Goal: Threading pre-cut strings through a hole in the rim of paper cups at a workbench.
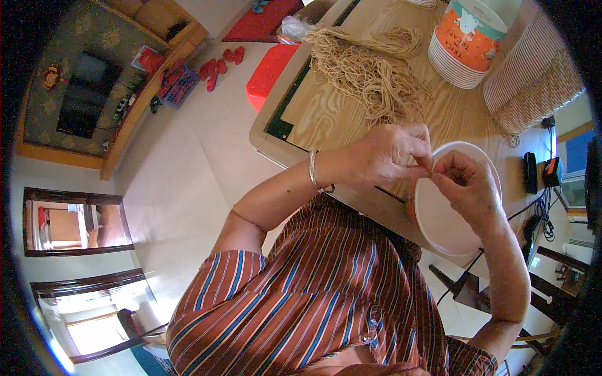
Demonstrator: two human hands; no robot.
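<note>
My left hand [396, 155], with a bangle at its wrist, reaches over the wooden table's edge; its thumb and finger are pinched together. Facing it, my right hand [467, 188] pinches too, and the fingertips of both meet. Whatever lies between them is too small to make out. Just under my right hand is a round tub [448, 229] with a white inside and rim and a sliver of orange outside. A loose heap of tan twine [370, 75] lies on the table beyond my left hand.
A stack of orange paper buckets [461, 53] stands at the table's far side, beside striped woven cloth [533, 84]. Black cables and adapters [544, 216] lie at the right. A red stool [271, 75] stands left of the table, with red slippers [219, 66] on the floor.
</note>
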